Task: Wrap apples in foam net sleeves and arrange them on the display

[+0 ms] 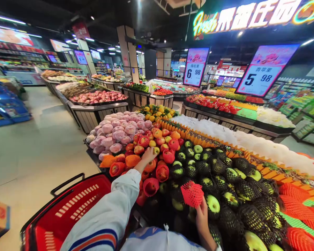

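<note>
My left hand [148, 155] reaches into the pile of red and yellow apples, its fingers closed on a yellow-green apple [156, 150]. Around it lie apples in red and orange foam nets, such as a netted apple [162, 173]. At the lower centre my right hand [202, 213] grips a red foam fruit net [192, 194]; whether a fruit sits inside I cannot tell. This net is held over green apples in black foam nets, near one green apple [212, 203].
A red shopping basket [86, 205] stands at the lower left. Pale wrapped fruit [118, 134] and yellow fruit [159, 111] lie farther back. An orange divider [193, 135] runs along the display. Price screens [196, 67] hang above, with other produce stands [96, 113] beyond.
</note>
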`<state>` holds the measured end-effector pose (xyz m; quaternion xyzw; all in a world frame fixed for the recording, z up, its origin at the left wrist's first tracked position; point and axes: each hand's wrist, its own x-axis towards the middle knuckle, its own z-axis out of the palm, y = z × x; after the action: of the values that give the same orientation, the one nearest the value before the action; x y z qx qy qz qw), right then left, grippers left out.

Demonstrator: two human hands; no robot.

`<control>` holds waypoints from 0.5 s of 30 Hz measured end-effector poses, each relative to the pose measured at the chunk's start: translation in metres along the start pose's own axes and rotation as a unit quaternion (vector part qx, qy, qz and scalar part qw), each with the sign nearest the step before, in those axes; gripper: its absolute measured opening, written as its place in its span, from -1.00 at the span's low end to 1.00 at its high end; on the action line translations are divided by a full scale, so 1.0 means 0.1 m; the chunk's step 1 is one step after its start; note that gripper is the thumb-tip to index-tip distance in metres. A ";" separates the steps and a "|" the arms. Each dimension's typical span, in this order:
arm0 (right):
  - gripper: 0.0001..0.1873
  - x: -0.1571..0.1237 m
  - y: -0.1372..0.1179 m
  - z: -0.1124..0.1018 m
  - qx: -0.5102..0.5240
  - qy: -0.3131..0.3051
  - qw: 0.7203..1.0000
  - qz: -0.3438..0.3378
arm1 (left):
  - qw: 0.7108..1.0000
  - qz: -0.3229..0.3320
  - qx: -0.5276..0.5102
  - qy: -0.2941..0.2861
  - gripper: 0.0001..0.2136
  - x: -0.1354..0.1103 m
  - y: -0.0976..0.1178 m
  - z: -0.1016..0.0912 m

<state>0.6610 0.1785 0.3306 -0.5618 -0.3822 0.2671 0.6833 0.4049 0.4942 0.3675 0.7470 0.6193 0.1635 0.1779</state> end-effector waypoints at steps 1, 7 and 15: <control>-0.19 0.00 -0.01 0.00 0.003 0.003 1.000 -0.009 | 1.000 -0.009 0.012 -0.003 -0.55 0.04 0.05 0.01; -0.20 0.05 -0.04 0.03 0.020 0.023 0.999 -0.037 | 0.998 -0.042 0.050 -0.006 -0.36 0.17 0.27 0.10; -0.21 0.07 0.14 0.04 0.029 0.058 0.996 -0.054 | 0.997 -0.070 -0.011 0.026 -0.46 0.15 0.34 0.07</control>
<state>0.6628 0.1894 0.3187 -0.5347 -0.3638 0.2078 0.7339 0.4406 0.5027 0.3778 0.6952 0.6729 0.1764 0.1813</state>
